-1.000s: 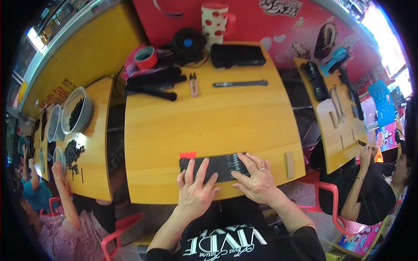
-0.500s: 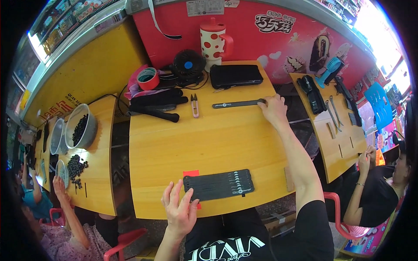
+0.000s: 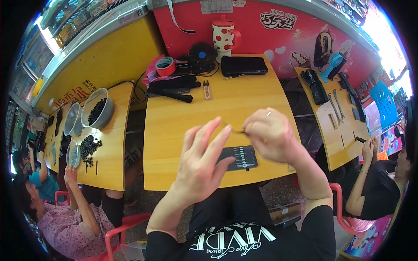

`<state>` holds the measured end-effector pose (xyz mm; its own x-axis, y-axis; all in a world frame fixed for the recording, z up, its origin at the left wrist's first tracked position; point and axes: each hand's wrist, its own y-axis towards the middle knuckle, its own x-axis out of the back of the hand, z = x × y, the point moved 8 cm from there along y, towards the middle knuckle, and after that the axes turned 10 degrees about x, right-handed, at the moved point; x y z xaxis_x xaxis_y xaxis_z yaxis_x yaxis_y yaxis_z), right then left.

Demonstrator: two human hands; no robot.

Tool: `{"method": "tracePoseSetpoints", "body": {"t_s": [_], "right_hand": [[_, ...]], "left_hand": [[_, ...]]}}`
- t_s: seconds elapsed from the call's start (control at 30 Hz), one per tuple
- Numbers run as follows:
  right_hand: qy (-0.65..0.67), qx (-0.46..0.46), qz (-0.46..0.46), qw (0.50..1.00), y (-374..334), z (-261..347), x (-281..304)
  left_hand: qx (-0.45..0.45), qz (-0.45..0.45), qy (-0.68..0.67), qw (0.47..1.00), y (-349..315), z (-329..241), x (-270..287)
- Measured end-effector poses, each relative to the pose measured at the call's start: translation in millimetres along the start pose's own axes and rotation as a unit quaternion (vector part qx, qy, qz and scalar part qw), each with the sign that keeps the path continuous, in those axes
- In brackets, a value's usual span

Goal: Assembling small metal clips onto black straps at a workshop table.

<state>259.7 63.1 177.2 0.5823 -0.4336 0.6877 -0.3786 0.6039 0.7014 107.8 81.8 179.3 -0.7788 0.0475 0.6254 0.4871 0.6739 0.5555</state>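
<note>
My right hand [image 3: 272, 135] is raised over the near part of the table, fingers closed on a thin dark strap [image 3: 238, 131] seen almost edge-on. Most of the strap is hidden by the hand. My left hand [image 3: 196, 163] hovers beside it with fingers spread and nothing visible in them; its fingertips are close to the strap's free end. Below both hands, several flat black straps [image 3: 241, 157] with pale printed ends lie side by side at the table's front edge, their left part covered by my left hand.
At the back of the table [image 3: 174, 135] lie thread snips [image 3: 207, 90], a black case [image 3: 244, 66], red tape [image 3: 165, 66], a small fan [image 3: 201, 56], black gloves or sleeves [image 3: 174, 89] and a spotted tumbler [image 3: 223, 37]. People sit at side tables; the left one bears a tub [image 3: 109, 98] of black pieces.
My right hand has lifted the black strap from the back of the table and brought it near me. My left hand has risen from the straps toward it. The view has shifted slightly.
</note>
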Motion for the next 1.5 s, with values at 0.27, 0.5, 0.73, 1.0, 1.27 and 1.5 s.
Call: {"method": "tracePoseSetpoints", "body": {"t_s": [0.27, 0.5, 0.73, 1.0, 1.27, 1.5], "right_hand": [[0.230, -0.067, -0.099, 0.966, -13, 50, 16], [0.474, -0.374, -0.069, 0.794, -146, 43, -61], [0.349, -0.353, -0.106, 0.861, -194, 16, -71], [0.261, -0.442, -0.166, 0.842, -203, 0, -84], [0.184, -0.429, -0.217, 0.857, -212, -1, -80], [0.100, -0.379, -0.175, 0.903, -200, 4, -76]], "left_hand": [[0.024, -0.025, -0.217, 0.976, -8, -22, 21], [0.204, -0.118, -0.422, 0.875, -70, 50, 2], [0.461, 0.035, -0.374, 0.804, -150, 130, -55], [0.345, 0.054, -0.154, 0.924, -141, 154, -61], [0.422, 0.019, -0.217, 0.880, -146, 168, -68], [0.400, 0.028, -0.198, 0.895, -146, 166, -65]]}}
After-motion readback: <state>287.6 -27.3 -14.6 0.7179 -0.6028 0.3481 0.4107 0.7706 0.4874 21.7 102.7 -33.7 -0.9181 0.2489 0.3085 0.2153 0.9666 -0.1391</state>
